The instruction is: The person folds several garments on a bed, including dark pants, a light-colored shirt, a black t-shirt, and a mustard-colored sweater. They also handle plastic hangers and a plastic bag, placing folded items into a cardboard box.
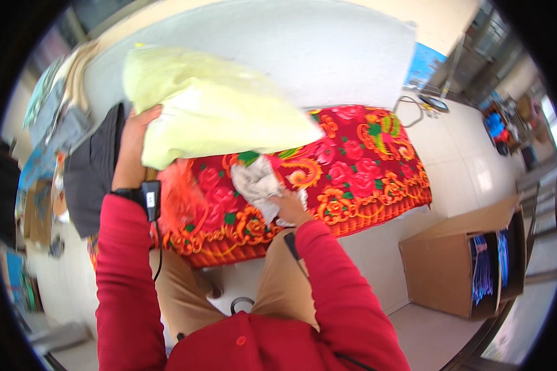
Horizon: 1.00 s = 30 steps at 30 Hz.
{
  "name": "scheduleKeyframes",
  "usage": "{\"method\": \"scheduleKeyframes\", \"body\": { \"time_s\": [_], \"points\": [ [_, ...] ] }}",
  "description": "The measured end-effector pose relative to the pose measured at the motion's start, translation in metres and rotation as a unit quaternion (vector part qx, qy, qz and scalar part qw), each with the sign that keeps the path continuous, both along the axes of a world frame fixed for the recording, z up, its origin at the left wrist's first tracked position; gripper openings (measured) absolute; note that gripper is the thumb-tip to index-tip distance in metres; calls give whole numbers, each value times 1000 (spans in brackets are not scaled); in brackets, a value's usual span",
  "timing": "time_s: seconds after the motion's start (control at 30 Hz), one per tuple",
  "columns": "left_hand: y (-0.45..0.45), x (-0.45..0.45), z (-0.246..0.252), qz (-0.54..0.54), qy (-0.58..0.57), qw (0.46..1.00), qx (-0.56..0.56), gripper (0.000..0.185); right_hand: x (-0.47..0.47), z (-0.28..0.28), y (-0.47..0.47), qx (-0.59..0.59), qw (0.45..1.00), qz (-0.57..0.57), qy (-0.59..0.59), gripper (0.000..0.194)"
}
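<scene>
My left hand (pixel 141 123) grips the left side of a pale yellow cloth bundle (pixel 223 116), blurred and pillow-like. The bundle is raised above a red floral blanket (pixel 352 171), its pointed end towards the right. My right hand (pixel 290 206) holds a crumpled greyish-white cloth (pixel 255 183) down on the blanket. Beside my left wrist lies a thin, crumpled, orange-red piece that looks like a plastic bag (pixel 178 195). Dark grey folded fabric (pixel 93 171) lies at the blanket's left end, partly behind my left forearm.
A light grey panel (pixel 343 55) rises behind the blanket. Folded clothes (pixel 69 92) hang or lie at the upper left. On the tiled floor to the right stands an open cardboard box (pixel 441 259) with blue and purple items. A cable (pixel 408 111) runs near the blanket's far right corner.
</scene>
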<state>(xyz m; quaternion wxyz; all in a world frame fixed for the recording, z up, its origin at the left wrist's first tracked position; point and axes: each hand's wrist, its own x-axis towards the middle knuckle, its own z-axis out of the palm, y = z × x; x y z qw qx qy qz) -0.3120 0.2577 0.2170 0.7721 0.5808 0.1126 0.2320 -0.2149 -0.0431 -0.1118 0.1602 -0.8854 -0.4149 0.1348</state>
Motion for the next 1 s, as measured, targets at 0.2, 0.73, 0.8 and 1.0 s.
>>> {"method": "scheduleKeyframes", "body": {
  "time_s": [0.2,0.73,0.8,1.0],
  "points": [
    [68,-46,-196,1,167,986,25,46,24,-3,1,-52,995,38,80,50],
    [62,-67,-332,112,439,848,274,45,41,14,-3,44,971,137,189,54],
    [57,-69,-333,134,420,845,302,47,37,11,-4,23,977,154,144,53],
    [-9,-68,-279,397,302,672,547,53,27,20,0,29,990,103,90,30]
  ]
}}
